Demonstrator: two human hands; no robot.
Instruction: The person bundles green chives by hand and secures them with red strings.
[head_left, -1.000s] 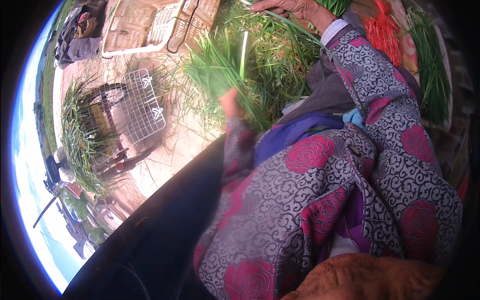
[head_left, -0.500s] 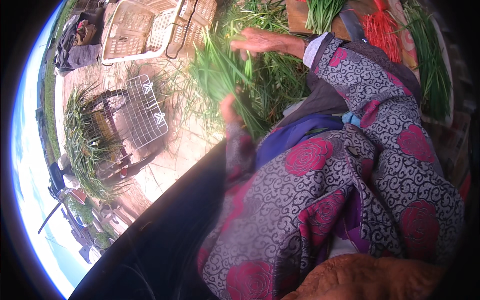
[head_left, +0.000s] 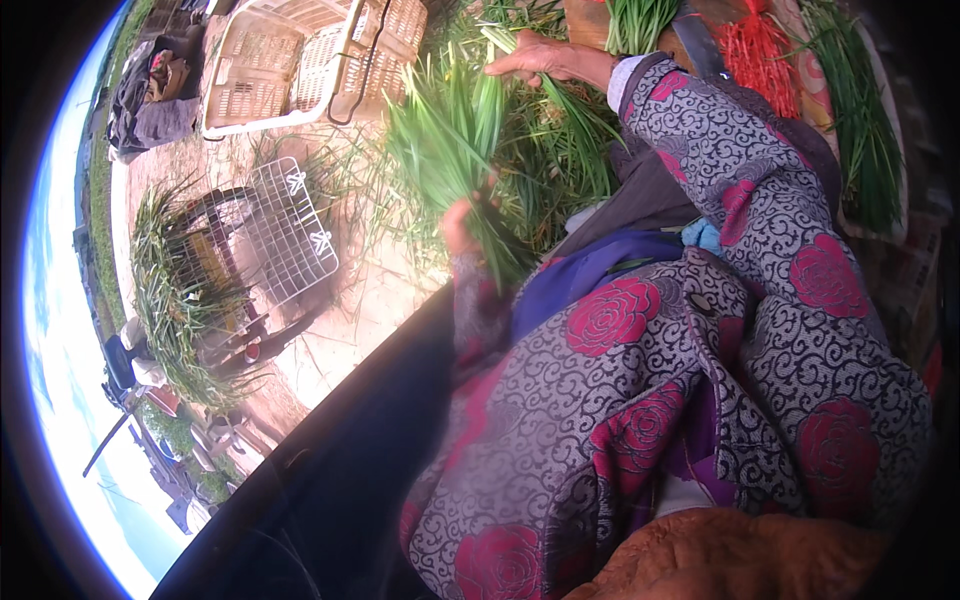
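My left hand (head_left: 462,222), its fingers closed, grips a large loose bunch of long green leafy stalks (head_left: 440,130) that fans upward. Above it, my right hand (head_left: 532,58) is closed around a few stalks with pale ends, beside the upper part of that bunch. A loose heap of green leaves and scraps (head_left: 545,140) lies beneath and around both hands. Beyond my right wrist, trimmed green stalks (head_left: 635,22) rest on a wooden board (head_left: 590,22), next to a grey blade (head_left: 700,45).
A plastic basket (head_left: 275,65) sits at upper left near dark clothing (head_left: 150,120). Below are a wire basket (head_left: 290,225) and a leaf-draped cart or cycle (head_left: 185,320). At right are red strands (head_left: 765,65) and long green bundles (head_left: 855,120). A dark edge (head_left: 320,470) runs along my left side.
My right hand has come down and left from holding a long leaf at the top, then shifted slightly up, now gripping stalks by the bunch. My left hand has shifted only slightly.
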